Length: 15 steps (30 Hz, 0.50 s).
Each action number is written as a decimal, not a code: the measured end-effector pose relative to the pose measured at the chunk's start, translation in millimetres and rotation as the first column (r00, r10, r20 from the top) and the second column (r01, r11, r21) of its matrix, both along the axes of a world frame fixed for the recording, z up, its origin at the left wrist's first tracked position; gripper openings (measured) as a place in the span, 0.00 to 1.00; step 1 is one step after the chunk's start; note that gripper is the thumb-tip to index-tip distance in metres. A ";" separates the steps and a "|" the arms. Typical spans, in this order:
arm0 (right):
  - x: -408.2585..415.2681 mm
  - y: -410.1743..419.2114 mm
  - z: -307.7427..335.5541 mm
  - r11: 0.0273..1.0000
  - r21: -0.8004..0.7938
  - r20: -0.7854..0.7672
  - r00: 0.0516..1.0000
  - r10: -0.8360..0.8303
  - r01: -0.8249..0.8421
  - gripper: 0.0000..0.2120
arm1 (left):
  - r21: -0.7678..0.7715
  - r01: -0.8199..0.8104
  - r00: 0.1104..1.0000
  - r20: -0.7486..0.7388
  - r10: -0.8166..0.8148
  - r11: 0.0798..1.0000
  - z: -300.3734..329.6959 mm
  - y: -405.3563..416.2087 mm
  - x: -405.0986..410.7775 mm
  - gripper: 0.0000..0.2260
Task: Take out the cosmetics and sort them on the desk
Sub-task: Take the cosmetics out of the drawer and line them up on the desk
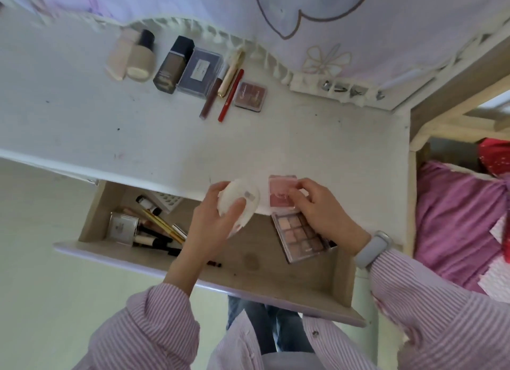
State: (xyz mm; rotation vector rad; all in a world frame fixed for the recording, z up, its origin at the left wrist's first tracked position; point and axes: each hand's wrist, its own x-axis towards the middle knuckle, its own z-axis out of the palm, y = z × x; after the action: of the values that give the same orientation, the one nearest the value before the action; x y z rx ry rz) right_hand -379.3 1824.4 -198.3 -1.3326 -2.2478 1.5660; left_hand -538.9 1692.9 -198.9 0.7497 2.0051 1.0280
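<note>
Two hands: left hand [218, 218] fingers curled round one white puff [242, 201], right hand [317, 209] pinching one pink blush compact [278, 193].

Under the left hand's [220, 218] fingers a white puff [242, 201] is looking soft and fuzzy; between the right hand's [317, 212] fingertips a pink compact [278, 193] is showing glossy clear plastic, while just below them an eyeshadow palette [300, 237] is shimmering in the raw-looking wooden drawer [276, 276]

eyeshadow palette [299, 235] partly under right hand [317, 206]; compact label blurred
</note>
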 end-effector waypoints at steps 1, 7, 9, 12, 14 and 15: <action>-8.1 9.9 2.7 0.998 0.024 0.009 0.998 -0.055 0.055 0.03 | 0.017 0.008 1.000 -0.008 -0.008 1.000 3.6 13.5 -4.5 0.15; -46.2 70.4 -5.2 0.967 0.104 0.145 0.959 -0.244 0.231 0.16 | 0.006 0.124 0.992 -0.038 -0.123 0.992 -3.3 99.3 -21.6 0.21; -54.9 85.8 -9.0 0.961 0.118 0.169 0.948 -0.268 0.251 0.18 | 0.022 0.172 0.981 -0.090 -0.170 0.985 -9.3 120.0 -25.0 0.22; -61.0 104.4 -12.9 0.938 0.138 0.186 0.922 -0.340 0.318 0.17 | 0.068 0.166 0.974 -0.168 -0.153 0.984 -15.3 145.1 -30.1 0.22; -63.3 114.9 -15.5 0.918 0.166 0.202 0.899 -0.389 0.360 0.15 | 0.065 0.160 0.969 -0.199 -0.145 0.985 -18.5 158.9 -31.7 0.22; -64.1 118.8 -16.1 0.911 0.181 0.215 0.889 -0.404 0.370 0.14 | 0.059 0.169 0.962 -0.227 -0.151 0.984 -19.6 163.9 -31.4 0.22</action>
State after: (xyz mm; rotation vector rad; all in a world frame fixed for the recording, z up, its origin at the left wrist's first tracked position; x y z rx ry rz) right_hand -443.5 1943.2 -214.4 -1.8820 -1.9910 1.1440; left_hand -570.3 1856.9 -218.6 1.0925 2.0598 0.9664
